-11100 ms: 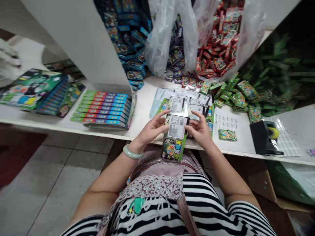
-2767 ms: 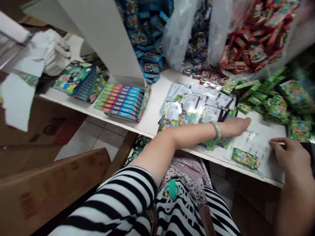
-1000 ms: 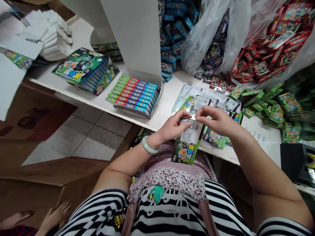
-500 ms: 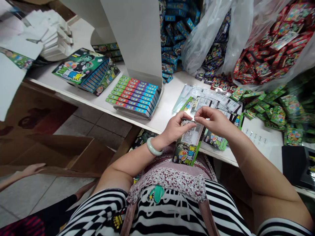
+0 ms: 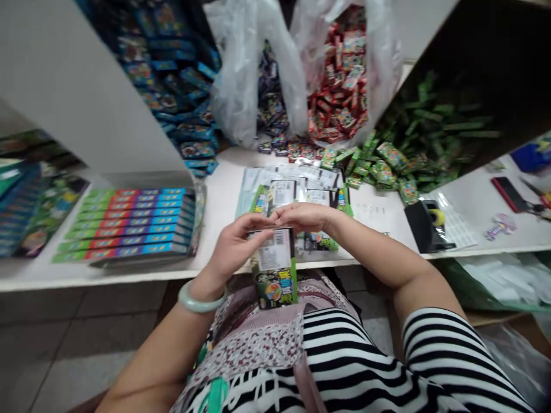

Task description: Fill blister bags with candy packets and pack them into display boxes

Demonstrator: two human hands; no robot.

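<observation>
A green packet (image 5: 274,269) stands upright over the lap, just off the worktop (image 5: 224,201) edge. The left hand (image 5: 235,244) pinches its top-left corner; the right hand (image 5: 303,217) pinches its top edge. At 12 o'clock lie more bagged packets (image 5: 297,186); at 10, a box stack (image 5: 133,221).

I see one flat packet (image 5: 274,269) held upright just in front of the table edge, above my lap. Its upper half is a pale panel printed with small text and a barcode near the top right corner; its lower half is dark with green borders and a bright cartoon picture with bold lettering. The top edge sits pinched under fingers, the bottom edge hangs free over the patterned cloth.
</observation>
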